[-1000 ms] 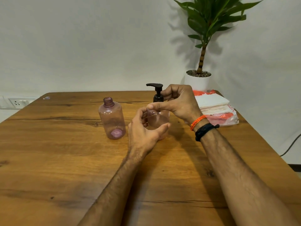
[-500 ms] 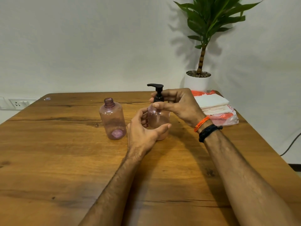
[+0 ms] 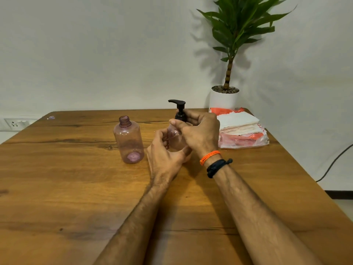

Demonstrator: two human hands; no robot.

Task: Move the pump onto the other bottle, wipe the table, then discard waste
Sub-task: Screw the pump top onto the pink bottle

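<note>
Two clear pink bottles stand on the wooden table [image 3: 66,188]. The open bottle [image 3: 128,140] has no cap and stands free at centre left. The second bottle [image 3: 176,139] carries a black pump [image 3: 179,109] with its spout pointing left. My left hand [image 3: 166,153] grips this bottle's body from the near side. My right hand [image 3: 198,132] curls its fingers round the pump's collar at the neck. Much of this bottle is hidden behind both hands.
A plastic packet of white and cream cloths or tissues [image 3: 241,129] lies at the table's far right. A potted plant [image 3: 225,98] stands behind that corner. A wall socket [image 3: 16,123] is at far left, a black cable [image 3: 334,163] hangs off the right.
My right hand has turned around the pump collar, thumb moving from below the neck up onto it. The bottle and left hand have stayed in place.
</note>
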